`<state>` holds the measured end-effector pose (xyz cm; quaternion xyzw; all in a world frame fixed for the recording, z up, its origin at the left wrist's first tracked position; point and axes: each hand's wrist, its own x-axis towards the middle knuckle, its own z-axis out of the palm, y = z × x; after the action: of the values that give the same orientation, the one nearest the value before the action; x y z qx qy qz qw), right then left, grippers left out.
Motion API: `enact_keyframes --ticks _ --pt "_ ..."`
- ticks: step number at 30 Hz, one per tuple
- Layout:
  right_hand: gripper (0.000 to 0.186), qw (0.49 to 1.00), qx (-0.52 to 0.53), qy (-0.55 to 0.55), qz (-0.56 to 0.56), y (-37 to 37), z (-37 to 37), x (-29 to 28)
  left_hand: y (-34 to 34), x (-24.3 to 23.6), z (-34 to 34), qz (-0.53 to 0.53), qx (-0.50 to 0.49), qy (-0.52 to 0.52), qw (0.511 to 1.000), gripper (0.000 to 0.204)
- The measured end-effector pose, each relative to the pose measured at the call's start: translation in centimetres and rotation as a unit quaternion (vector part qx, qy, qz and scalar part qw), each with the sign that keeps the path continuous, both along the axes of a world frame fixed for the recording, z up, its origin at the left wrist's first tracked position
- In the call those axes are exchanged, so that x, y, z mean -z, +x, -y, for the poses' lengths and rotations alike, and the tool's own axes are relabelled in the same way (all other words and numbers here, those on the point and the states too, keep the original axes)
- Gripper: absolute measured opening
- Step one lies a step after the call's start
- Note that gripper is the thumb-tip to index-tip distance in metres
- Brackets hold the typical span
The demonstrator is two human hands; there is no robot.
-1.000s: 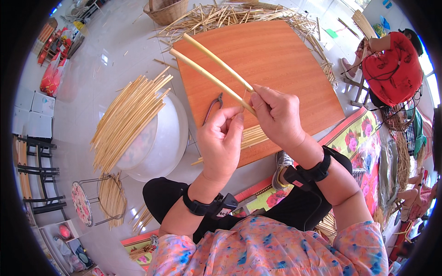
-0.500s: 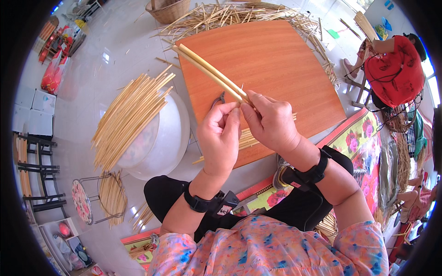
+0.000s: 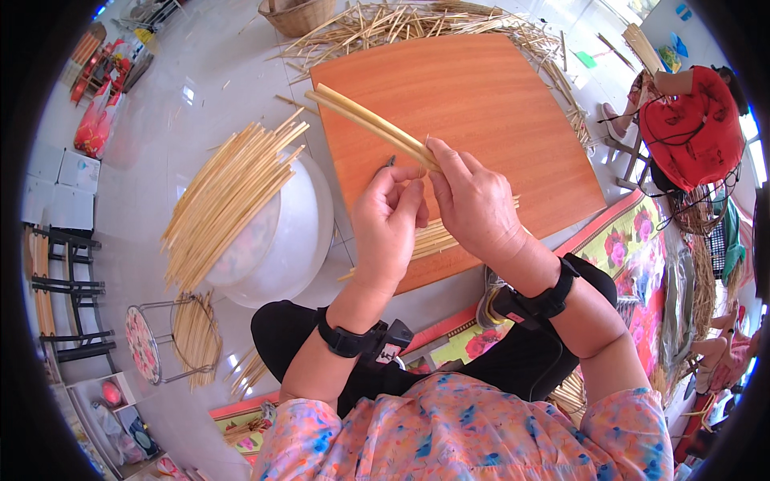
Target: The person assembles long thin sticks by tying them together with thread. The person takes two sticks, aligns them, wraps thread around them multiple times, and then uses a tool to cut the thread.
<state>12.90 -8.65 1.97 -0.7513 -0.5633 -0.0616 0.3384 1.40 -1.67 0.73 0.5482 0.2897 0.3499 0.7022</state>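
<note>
My right hand (image 3: 475, 200) is closed round the lower end of two pale straw stalks (image 3: 365, 116), held together above the orange tabletop and slanting up to the left. A thin strand (image 3: 422, 171) shows at their lower end, between my hands; whether it is wire or thread I cannot tell. My left hand (image 3: 391, 220) pinches at this strand, apart from the stalks. Behind the left fingers, a dark-handled tool (image 3: 387, 164) on the tabletop is mostly hidden. More cut stalks (image 3: 437, 239) lie at the near edge of the table, partly behind my hands.
The orange table (image 3: 465, 96) stands before me. To its left, a bundle of stalks (image 3: 228, 204) rests on a white round tub (image 3: 309, 232). Loose straw (image 3: 401, 28) and a wicker basket (image 3: 297, 16) lie beyond. A person in red (image 3: 690, 128) sits at the right.
My left hand has come away from the stalks, slightly down. My right hand has turned and keeps hold of them; their far ends have shifted slightly right and down.
</note>
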Motion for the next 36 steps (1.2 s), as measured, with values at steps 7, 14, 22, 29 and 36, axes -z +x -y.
enact_keyframes --ticks 7,14,22,29,36 --pt "0.033 0.999 0.021 -0.029 0.01 -0.1 0.0 -0.1 0.2 0.2 0.3 0.027 -0.003 -0.066 0.997 0.008" --pt "0.034 1.0 0.008 -0.029 0.002 -0.1 -0.4 0.1 0.5 0.8 0.5 0.047 -0.05 -0.049 0.996 0.009" --pt "0.036 0.999 -0.014 -0.046 -0.005 -0.3 -0.7 0.5 0.6 0.8 -0.1 0.049 -0.056 -0.07 0.995 0.007" --pt "0.038 0.998 -0.03 -0.064 -0.002 -0.6 -0.6 0.9 0.7 0.7 -0.9 0.037 -0.059 -0.102 0.992 0.011" --pt "0.038 0.996 -0.029 -0.082 -0.01 -0.3 -0.5 1.6 0.8 1.5 -1.9 0.052 -0.023 -0.14 0.989 0.024"
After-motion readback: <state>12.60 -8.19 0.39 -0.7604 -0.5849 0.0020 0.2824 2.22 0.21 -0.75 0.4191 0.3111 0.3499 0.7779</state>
